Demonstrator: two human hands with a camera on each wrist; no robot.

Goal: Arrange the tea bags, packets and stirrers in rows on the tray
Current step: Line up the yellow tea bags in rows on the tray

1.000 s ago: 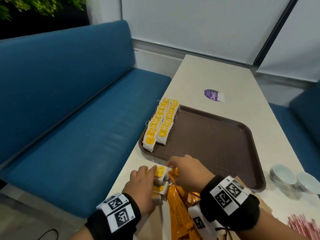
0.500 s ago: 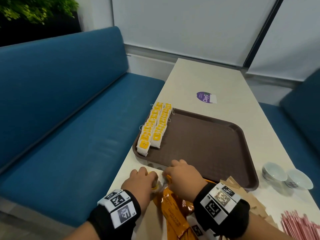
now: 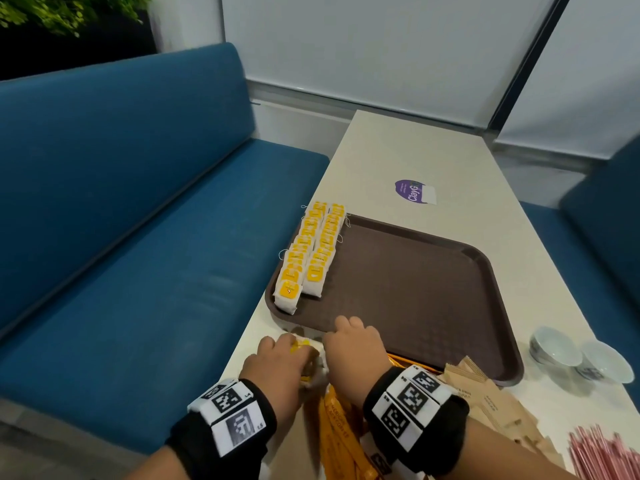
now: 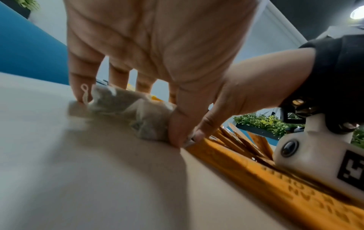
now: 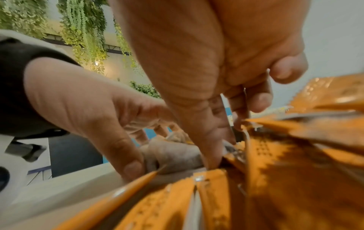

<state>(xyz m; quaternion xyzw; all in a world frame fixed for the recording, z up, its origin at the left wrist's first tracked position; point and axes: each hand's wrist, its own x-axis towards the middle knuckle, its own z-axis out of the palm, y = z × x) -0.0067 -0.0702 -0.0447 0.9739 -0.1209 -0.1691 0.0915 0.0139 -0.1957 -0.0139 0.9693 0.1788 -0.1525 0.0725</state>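
Observation:
A brown tray (image 3: 415, 289) lies on the pale table, with two rows of yellow-labelled tea bags (image 3: 311, 258) along its left side. Just in front of the tray's near edge, my left hand (image 3: 294, 346) curls round a small bunch of loose tea bags (image 4: 126, 107) that rest on the table. My right hand (image 3: 349, 337) meets it from the right, its thumb and curled fingers pinching the same bunch (image 5: 173, 154). Orange stick packets (image 3: 339, 434) lie under and behind my right wrist. The hands hide most of the bunch in the head view.
Brown paper packets (image 3: 491, 396) lie heaped right of the orange ones, and pink stirrers (image 3: 602, 455) lie at the bottom right. Two white cups (image 3: 554, 348) stand right of the tray. A blue bench (image 3: 138, 237) runs along the table's left edge.
Both hands have closed in over the loose tea bags and lowered them to the table, so their yellow labels show far less. The rows on the tray are unchanged.

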